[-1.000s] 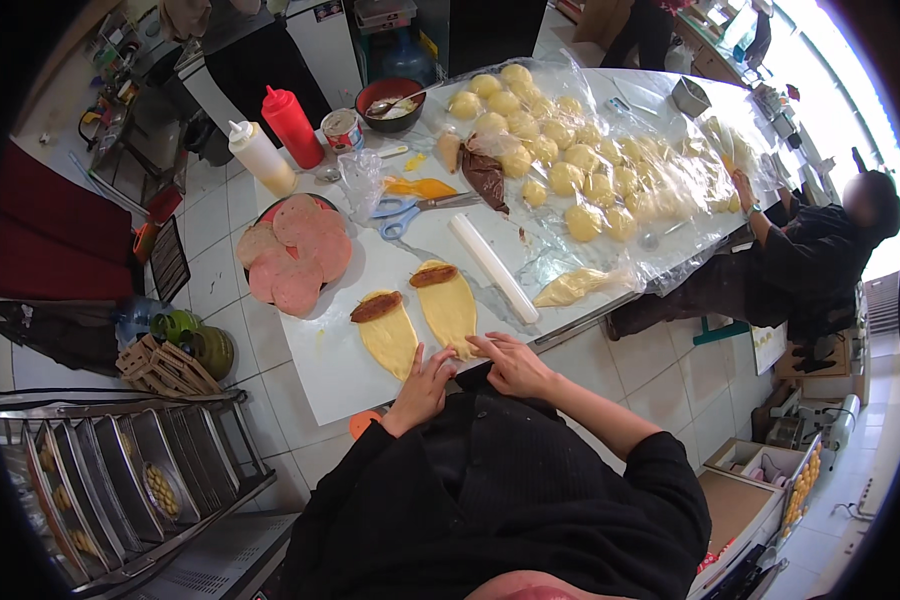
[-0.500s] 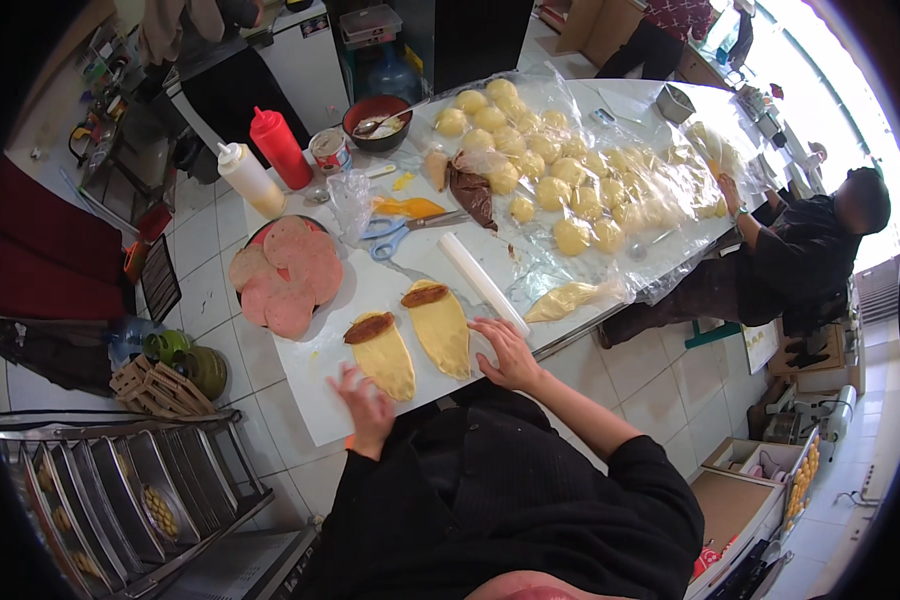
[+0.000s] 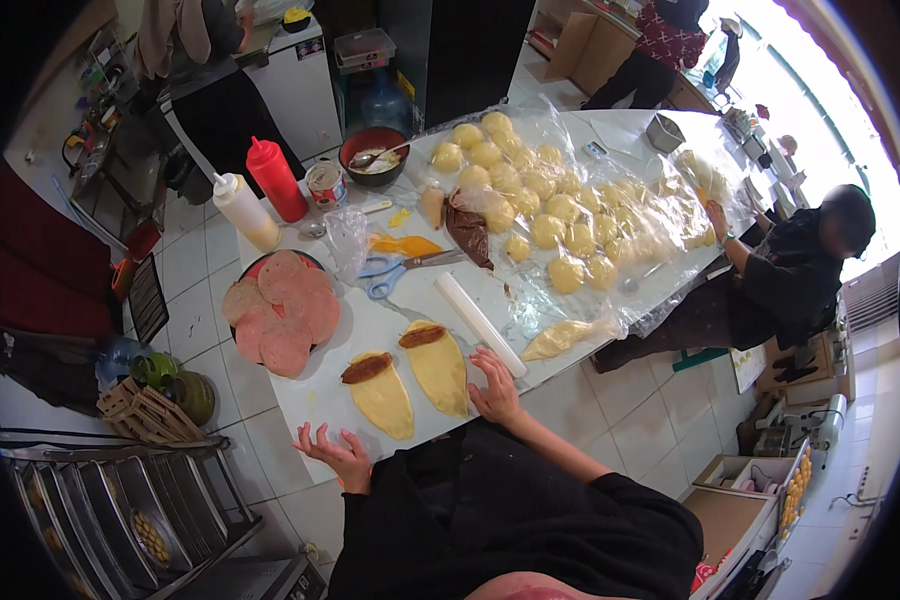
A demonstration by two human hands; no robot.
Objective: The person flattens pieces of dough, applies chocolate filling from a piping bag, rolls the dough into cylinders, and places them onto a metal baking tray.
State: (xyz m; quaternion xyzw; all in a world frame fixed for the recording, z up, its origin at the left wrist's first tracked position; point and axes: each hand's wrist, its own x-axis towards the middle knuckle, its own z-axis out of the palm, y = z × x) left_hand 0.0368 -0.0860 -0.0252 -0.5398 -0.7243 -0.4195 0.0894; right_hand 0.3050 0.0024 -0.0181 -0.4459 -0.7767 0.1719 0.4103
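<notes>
Two flattened ovals of pale yellow dough lie side by side on the white table [image 3: 295, 395]: a left dough piece [image 3: 383, 408] and a right dough piece [image 3: 440, 382]. Across the far end of each sits a brown strip of filling, one on the left [image 3: 367, 368] and one on the right [image 3: 422, 336]. My left hand [image 3: 338, 458] is open at the near left table edge, fingers spread, apart from the left dough. Beside the right dough, my right hand [image 3: 495, 388] rests with fingers apart, holding nothing. A white rolling pin [image 3: 478, 325] lies just beyond it.
A plate of pink meat slices [image 3: 288, 305], blue-handled scissors [image 3: 385, 280], squeeze bottles [image 3: 275, 180], and a bowl [image 3: 375, 155] stand left and behind. Plastic-covered dough balls [image 3: 550, 230] fill the right side. A co-worker [image 3: 785, 260] stands at the right; a piping bag [image 3: 568, 340] lies nearer.
My left hand has drawn away from the left dough toward the table edge, its fingers spreading. My right hand stays beside the right dough. The whole view has shifted slightly.
</notes>
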